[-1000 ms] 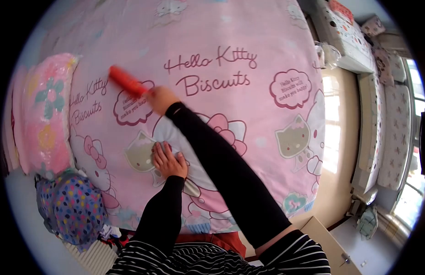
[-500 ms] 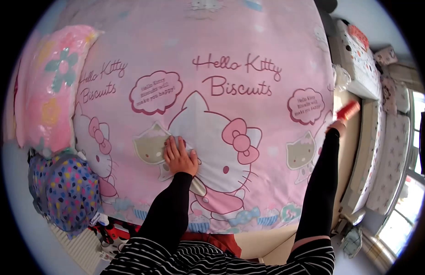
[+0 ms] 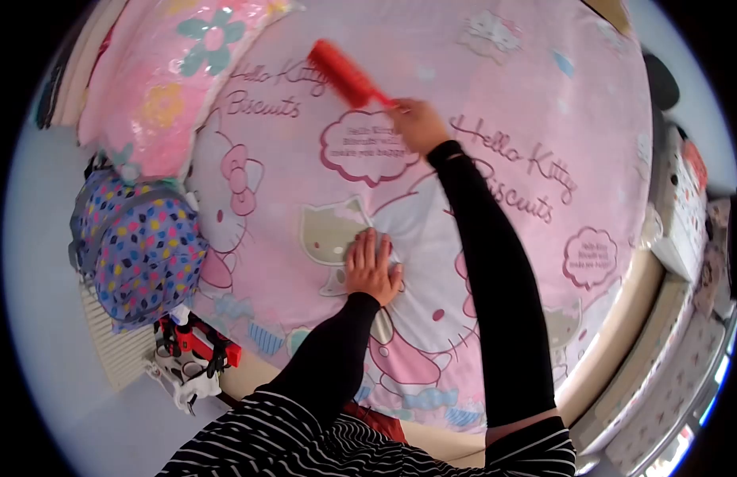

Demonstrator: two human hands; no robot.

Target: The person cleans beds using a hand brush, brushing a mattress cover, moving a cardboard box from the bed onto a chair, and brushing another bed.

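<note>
A pink Hello Kitty bed sheet (image 3: 543, 95) covers the bed beneath both hands. My left hand (image 3: 371, 269) lies flat on it, fingers stretched out, beside the printed green cat face. Creases run through the cloth near that palm. My right hand (image 3: 420, 127) is closed round the handle of a red brush (image 3: 340, 73), its head pointing to the upper left over the printed lettering. The brush is slightly blurred, and I cannot tell whether its bristles touch the sheet.
Left of the bed stands a patterned backpack (image 3: 146, 246), below a plastic-wrapped pink flowered bundle (image 3: 166, 87). A white radiator (image 3: 114, 342) and a red and white object (image 3: 193, 358) are at the lower left. White spotted furniture (image 3: 678, 215) lines the right side.
My right hand has swung the brush from beyond the bed's right edge to the upper left, over the sheet. My left hand stays on the same printed spot while the camera view has turned.
</note>
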